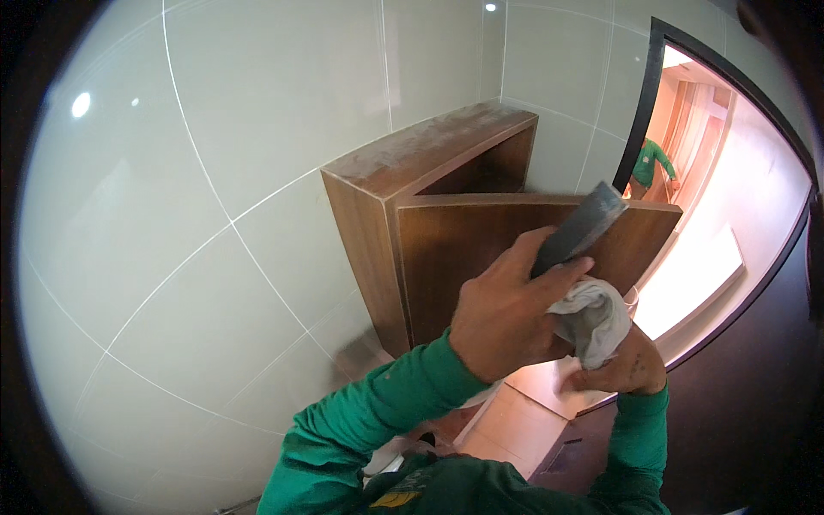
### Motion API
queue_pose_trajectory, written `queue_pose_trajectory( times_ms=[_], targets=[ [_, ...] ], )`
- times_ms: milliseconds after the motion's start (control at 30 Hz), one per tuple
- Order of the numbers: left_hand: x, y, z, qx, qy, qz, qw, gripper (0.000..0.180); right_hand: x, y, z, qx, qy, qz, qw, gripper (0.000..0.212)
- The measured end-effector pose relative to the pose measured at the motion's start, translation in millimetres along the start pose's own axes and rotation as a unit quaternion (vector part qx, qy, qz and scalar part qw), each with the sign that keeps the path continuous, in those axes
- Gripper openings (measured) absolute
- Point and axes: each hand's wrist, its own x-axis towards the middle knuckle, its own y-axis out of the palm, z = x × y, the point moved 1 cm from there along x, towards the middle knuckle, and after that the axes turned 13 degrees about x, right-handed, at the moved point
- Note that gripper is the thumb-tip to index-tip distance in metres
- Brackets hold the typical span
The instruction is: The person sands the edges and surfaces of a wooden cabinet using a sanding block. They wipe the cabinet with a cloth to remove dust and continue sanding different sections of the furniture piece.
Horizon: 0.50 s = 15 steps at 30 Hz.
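Observation:
My left hand (506, 305) is closed round a dark grey rectangular block (579, 230) with a pale, dusty end. It is raised in front of the open door (463, 257) of a brown wooden wall cabinet (365, 232). A crumpled white cloth (596, 319) is bunched between my two hands. My right hand (631, 365), lower and to the right, grips the cloth from below; its fingers are partly hidden. Pale dust lies over the cabinet's top (429, 150). Behind the door, part of the cabinet's dark inside (489, 167) shows.
Glossy light tiled walls (257, 103) meet in a corner behind the cabinet. At right stands a black frame (639, 112), either doorway or mirror, with a person in green (650, 163) seen far off through it. A dark brown panel (738, 403) fills the lower right.

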Motion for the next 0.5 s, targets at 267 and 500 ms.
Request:
queue_pose_trajectory(
  times_ms=[267,500],
  targets=[
    [-22,-84,43,0.125,-0.045,-0.089,0.987,0.068,-4,-147,74,-0.288,0.013,-0.463,0.838,0.047],
    [-177,-200,71,0.273,-0.225,-0.531,0.769,0.062,230,-245,61,-0.323,-0.145,-0.326,0.877,0.064]
  ],
)
